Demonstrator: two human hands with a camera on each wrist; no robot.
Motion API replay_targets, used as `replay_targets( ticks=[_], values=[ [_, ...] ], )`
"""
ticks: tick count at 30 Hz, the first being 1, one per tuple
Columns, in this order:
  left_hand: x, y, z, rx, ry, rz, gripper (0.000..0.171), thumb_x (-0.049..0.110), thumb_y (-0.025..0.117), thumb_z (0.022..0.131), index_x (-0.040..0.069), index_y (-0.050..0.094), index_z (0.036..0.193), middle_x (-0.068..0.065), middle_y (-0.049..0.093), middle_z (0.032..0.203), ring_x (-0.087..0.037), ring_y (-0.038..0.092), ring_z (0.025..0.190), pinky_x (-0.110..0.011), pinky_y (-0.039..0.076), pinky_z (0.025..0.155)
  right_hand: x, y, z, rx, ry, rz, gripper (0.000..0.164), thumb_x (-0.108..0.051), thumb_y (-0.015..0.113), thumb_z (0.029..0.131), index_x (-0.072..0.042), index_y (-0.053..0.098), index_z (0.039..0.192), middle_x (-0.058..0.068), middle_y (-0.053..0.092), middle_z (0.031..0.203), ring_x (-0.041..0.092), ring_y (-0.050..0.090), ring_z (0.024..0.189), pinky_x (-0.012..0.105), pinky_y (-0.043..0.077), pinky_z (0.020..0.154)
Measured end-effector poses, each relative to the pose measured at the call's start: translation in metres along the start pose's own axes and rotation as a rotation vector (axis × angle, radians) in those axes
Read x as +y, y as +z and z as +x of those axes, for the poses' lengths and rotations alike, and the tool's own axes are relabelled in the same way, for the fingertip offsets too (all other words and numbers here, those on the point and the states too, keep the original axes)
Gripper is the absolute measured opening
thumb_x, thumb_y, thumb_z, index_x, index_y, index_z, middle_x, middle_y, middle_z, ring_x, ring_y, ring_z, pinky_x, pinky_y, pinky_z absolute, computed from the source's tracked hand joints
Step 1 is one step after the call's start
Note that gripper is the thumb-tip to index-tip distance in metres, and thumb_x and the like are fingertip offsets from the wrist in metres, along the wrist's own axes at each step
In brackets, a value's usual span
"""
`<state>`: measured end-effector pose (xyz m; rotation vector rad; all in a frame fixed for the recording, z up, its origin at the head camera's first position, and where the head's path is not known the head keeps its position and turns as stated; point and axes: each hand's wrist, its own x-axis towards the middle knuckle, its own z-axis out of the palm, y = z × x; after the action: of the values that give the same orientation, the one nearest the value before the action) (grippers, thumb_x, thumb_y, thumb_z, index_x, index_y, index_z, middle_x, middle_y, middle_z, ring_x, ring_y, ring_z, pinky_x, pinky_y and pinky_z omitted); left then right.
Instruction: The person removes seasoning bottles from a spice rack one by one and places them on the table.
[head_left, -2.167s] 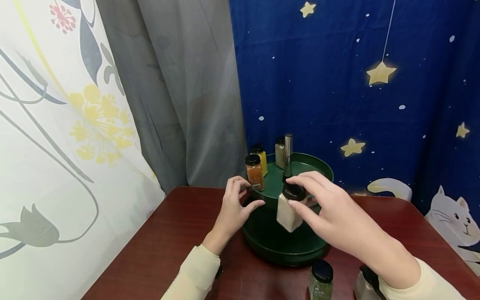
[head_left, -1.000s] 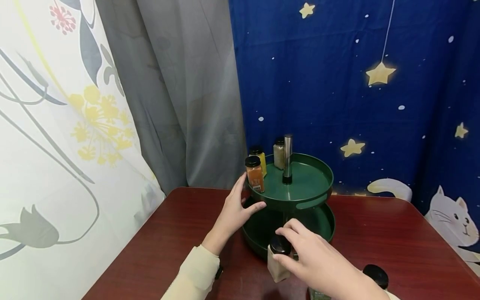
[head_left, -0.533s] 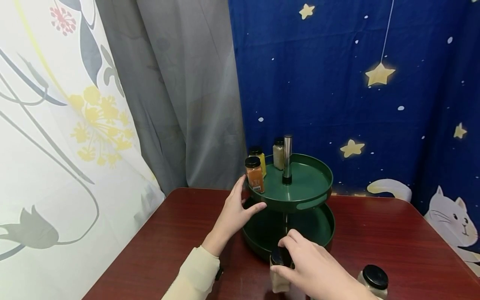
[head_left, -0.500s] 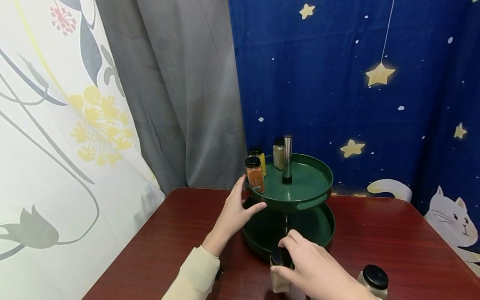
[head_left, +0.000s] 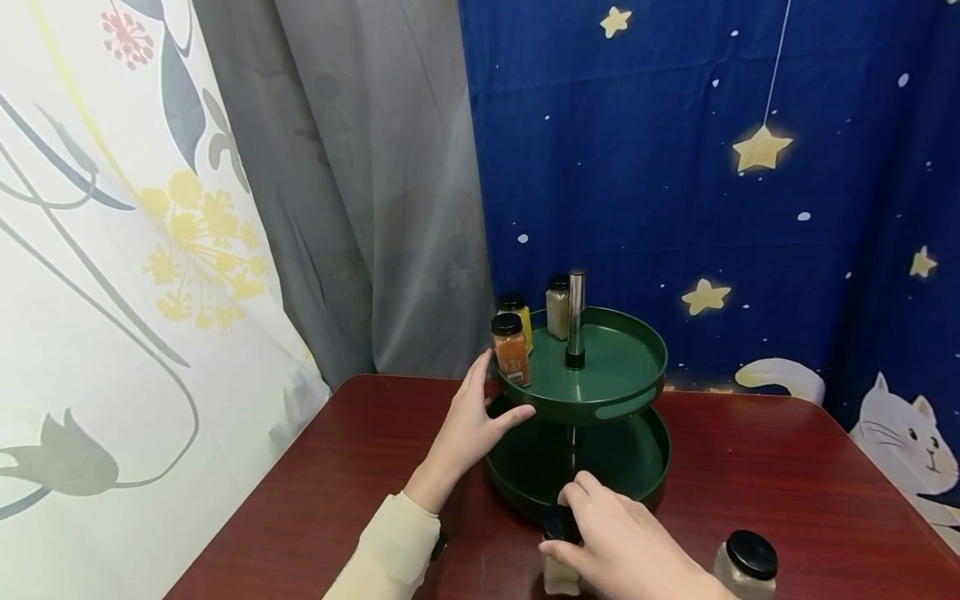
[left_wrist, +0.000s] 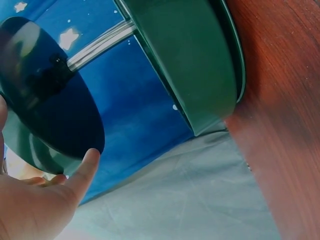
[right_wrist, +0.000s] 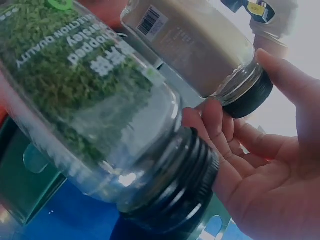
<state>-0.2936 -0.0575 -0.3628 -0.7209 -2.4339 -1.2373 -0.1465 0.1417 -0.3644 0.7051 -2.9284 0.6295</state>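
My right hand (head_left: 626,537) pinches the black lid of a spice jar (head_left: 561,575) with beige powder, low in front of a green two-tier turntable (head_left: 611,354). The right wrist view shows thumb and fingers at this powder jar's (right_wrist: 195,45) lid. Close by stands a jar of chopped parsley (right_wrist: 75,95), hidden in the head view. My left hand (head_left: 468,429) lies against the left rim of the upper tier, fingers extended and thumb apart. In the left wrist view its thumb (left_wrist: 86,172) touches that tier's edge.
On the upper tier stand an orange spice jar (head_left: 511,354), a yellow one (head_left: 527,327) and a grey-beige one (head_left: 557,312), left of and behind the metal post (head_left: 575,317). Another black-lidded jar (head_left: 746,567) is on the red-brown table (head_left: 750,467) at front right. Curtains hang behind.
My right hand has brought the powder jar down from beside the upper tier to the table's front. My left fingers have straightened along the rim. Over the last half second the jar sank slightly.
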Motion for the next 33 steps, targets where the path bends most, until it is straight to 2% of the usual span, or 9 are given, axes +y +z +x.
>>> replay_targets(
  ticks=[6, 10, 18, 24, 29, 33],
  values=[
    [0.004, -0.001, 0.000, -0.006, -0.010, 0.041, 0.106, 0.065, 0.065, 0.077, 0.020, 0.012, 0.156, 0.000, 0.018, 0.157, -0.017, 0.034, 0.135, -0.035, 0.050, 0.094, 0.004, 0.003, 0.001, -0.023, 0.022, 0.017, 0.051, -0.062, 0.064, 0.081, -0.015, 0.063, 0.100, -0.007, 0.052, 0.086, 0.002, 0.051, 0.066, 0.027, 0.055, 0.060],
    [0.007, -0.001, -0.001, 0.000, -0.011, 0.065, 0.108, 0.067, 0.065, 0.076, 0.021, 0.009, 0.156, -0.004, 0.017, 0.158, -0.020, 0.031, 0.137, -0.040, 0.048, 0.096, 0.006, 0.005, 0.001, -0.028, 0.025, 0.007, 0.050, -0.061, 0.065, 0.081, -0.014, 0.063, 0.100, -0.006, 0.052, 0.085, 0.002, 0.052, 0.066, 0.028, 0.055, 0.060],
    [0.015, 0.003, -0.004, -0.040, -0.118, 0.070, 0.118, 0.075, 0.063, 0.071, 0.021, 0.001, 0.156, 0.001, 0.009, 0.160, -0.019, 0.019, 0.141, -0.047, 0.035, 0.108, 0.009, 0.009, 0.004, -0.049, 0.028, -0.007, 0.046, -0.056, 0.069, 0.080, -0.015, 0.063, 0.099, -0.007, 0.050, 0.084, 0.002, 0.050, 0.065, 0.026, 0.053, 0.058],
    [0.020, 0.005, -0.004, -0.059, -0.151, 0.074, 0.122, 0.077, 0.062, 0.069, 0.019, -0.001, 0.156, 0.002, 0.005, 0.160, -0.022, 0.025, 0.139, -0.049, 0.037, 0.106, 0.010, 0.011, 0.005, -0.053, 0.032, -0.026, 0.045, -0.056, 0.069, 0.080, -0.015, 0.063, 0.097, -0.007, 0.050, 0.083, 0.002, 0.051, 0.065, 0.027, 0.053, 0.058],
    [0.022, 0.006, -0.004, -0.076, -0.192, 0.063, 0.125, 0.079, 0.061, 0.068, 0.019, -0.005, 0.156, 0.001, 0.003, 0.160, -0.023, 0.023, 0.140, -0.050, 0.037, 0.105, 0.011, 0.011, 0.005, -0.049, 0.036, -0.037, 0.045, -0.056, 0.069, 0.080, -0.015, 0.062, 0.097, -0.007, 0.049, 0.082, 0.003, 0.051, 0.065, 0.028, 0.054, 0.059],
    [0.022, 0.007, -0.005, -0.082, -0.204, 0.061, 0.125, 0.079, 0.061, 0.068, 0.019, -0.004, 0.156, -0.001, 0.007, 0.160, -0.024, 0.027, 0.139, -0.051, 0.038, 0.104, 0.011, 0.011, 0.004, -0.059, 0.042, -0.040, 0.047, -0.057, 0.069, 0.079, -0.014, 0.063, 0.097, -0.007, 0.050, 0.082, 0.003, 0.051, 0.066, 0.028, 0.054, 0.060]
  ],
)
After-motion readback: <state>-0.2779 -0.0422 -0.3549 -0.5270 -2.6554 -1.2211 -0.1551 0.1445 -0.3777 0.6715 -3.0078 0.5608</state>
